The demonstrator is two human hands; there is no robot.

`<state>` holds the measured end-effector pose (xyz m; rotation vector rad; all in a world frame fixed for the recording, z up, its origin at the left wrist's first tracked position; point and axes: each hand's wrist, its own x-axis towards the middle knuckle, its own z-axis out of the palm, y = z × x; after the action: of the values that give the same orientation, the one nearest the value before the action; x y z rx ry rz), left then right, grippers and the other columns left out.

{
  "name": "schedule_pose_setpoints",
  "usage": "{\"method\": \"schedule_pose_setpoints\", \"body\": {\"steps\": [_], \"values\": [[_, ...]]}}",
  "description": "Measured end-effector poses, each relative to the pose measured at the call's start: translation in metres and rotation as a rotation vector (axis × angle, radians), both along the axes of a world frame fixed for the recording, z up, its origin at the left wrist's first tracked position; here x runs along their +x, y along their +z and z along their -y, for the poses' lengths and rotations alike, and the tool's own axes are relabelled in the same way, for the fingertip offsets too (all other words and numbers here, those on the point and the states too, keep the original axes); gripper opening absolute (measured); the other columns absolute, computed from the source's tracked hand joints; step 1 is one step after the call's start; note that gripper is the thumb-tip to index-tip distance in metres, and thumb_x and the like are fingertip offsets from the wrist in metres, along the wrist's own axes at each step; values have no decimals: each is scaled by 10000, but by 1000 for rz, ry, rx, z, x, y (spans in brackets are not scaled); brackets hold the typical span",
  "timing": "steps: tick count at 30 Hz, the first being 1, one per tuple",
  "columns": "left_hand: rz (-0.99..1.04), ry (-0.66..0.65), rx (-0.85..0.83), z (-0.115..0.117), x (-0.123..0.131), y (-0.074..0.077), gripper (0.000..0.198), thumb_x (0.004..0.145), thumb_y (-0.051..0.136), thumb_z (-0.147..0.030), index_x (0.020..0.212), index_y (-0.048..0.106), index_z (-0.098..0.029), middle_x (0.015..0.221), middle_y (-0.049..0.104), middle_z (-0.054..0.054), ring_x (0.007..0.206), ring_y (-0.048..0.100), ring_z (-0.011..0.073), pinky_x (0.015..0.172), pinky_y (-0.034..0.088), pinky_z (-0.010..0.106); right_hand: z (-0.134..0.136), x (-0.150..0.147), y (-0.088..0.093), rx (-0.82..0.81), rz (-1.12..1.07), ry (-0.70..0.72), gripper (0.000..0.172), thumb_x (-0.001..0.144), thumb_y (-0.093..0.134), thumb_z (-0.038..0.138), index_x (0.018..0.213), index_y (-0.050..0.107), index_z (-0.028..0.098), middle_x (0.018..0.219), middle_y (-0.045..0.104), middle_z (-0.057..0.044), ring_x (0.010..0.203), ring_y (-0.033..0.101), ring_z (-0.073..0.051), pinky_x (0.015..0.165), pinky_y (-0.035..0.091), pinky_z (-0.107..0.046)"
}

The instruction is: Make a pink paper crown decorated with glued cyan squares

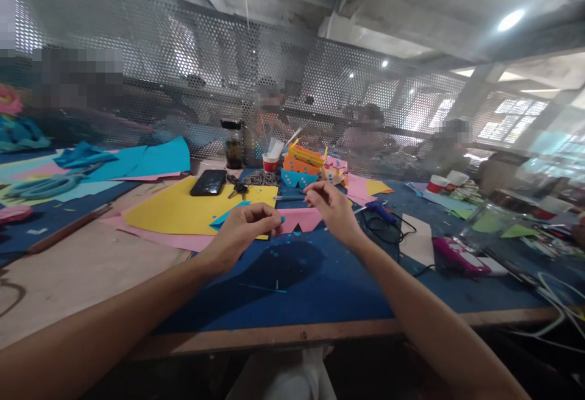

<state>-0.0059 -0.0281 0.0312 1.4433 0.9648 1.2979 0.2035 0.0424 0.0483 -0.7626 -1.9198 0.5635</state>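
Observation:
My left hand hovers over the blue mat with its fingers curled and pinched on a tiny teal paper bit. My right hand is raised just to the right, fingers pinched round a thin stick-like tool that points left. Under and between the hands lies a pink paper strip with a zigzag edge. A yellow sheet and a teal cut-out lie left of it. Small teal scraps dot the mat.
A black phone, keys, a dark jar and a red cup stand behind the sheets. An orange and yellow paper box, a glue gun with cable and a pink device sit to the right. Other people sit behind the mesh screen.

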Motion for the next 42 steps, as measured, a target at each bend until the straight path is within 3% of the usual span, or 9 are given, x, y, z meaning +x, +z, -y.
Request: {"method": "schedule_pose_setpoints", "body": {"steps": [3,6,10,14,21,30,35,39,42], "values": [[-7,1,5,1,0,0,209,808,753,-350,733,689,-166,698,680,16,705,612,157,721,461,289,-40,22,10,183,500,-370,277,1024,380,315,1099,607,174,1120,684,-84,1023,630,-181,927,471,-307],[-33,14,5,1,-2,-1,201,817,746,-350,741,688,-173,716,680,10,722,613,152,729,455,283,-74,46,11,116,701,-461,251,981,439,232,1059,666,160,1131,697,-112,1072,625,-237,956,450,-354],[-39,9,-8,-1,-4,-4,195,827,742,-353,752,686,-182,730,673,3,727,610,151,746,456,289,-100,66,-2,-18,959,-488,213,947,536,200,1083,692,149,1142,694,-124,1061,647,-259,912,493,-368],[-30,-1,-14,-3,-5,-6,194,836,735,-349,753,690,-180,736,668,11,728,604,156,752,461,298,-111,68,-14,-102,1183,-452,298,963,619,343,1197,629,159,1213,642,-93,1056,645,-229,903,546,-431],[-6,10,-30,-5,-6,-5,180,814,750,-340,755,697,-178,723,669,15,715,603,160,742,470,303,-129,57,-8,-197,1395,-404,343,967,618,347,1257,596,164,1256,617,-100,1067,641,-229,895,560,-432],[18,17,-53,-5,-6,-3,196,815,743,-345,728,685,-179,715,667,17,710,604,156,741,473,300,-132,72,-4,-178,1322,-438,342,962,621,362,1234,603,155,1224,632,-96,1045,646,-225,893,553,-437],[64,2,-60,-7,-5,-3,189,800,752,-329,717,684,-173,710,668,17,700,604,151,732,478,290,-121,96,13,-99,1098,-483,375,803,726,307,1124,649,130,1091,711,-132,993,670,-288,795,490,-320],[127,-1,-89,-6,-4,-2,183,787,762,-318,716,684,-168,697,660,13,682,595,144,714,481,281,-98,105,27,-52,850,-485,382,811,686,418,1062,653,131,1023,719,-120,913,661,-260,720,441,-282],[135,-15,-95,-4,-3,-2,190,795,765,-328,726,687,-169,705,660,13,691,603,148,718,482,284,-60,91,28,-68,683,-415,405,902,538,527,953,645,139,836,689,-64,721,628,-187,619,431,-261]]}}
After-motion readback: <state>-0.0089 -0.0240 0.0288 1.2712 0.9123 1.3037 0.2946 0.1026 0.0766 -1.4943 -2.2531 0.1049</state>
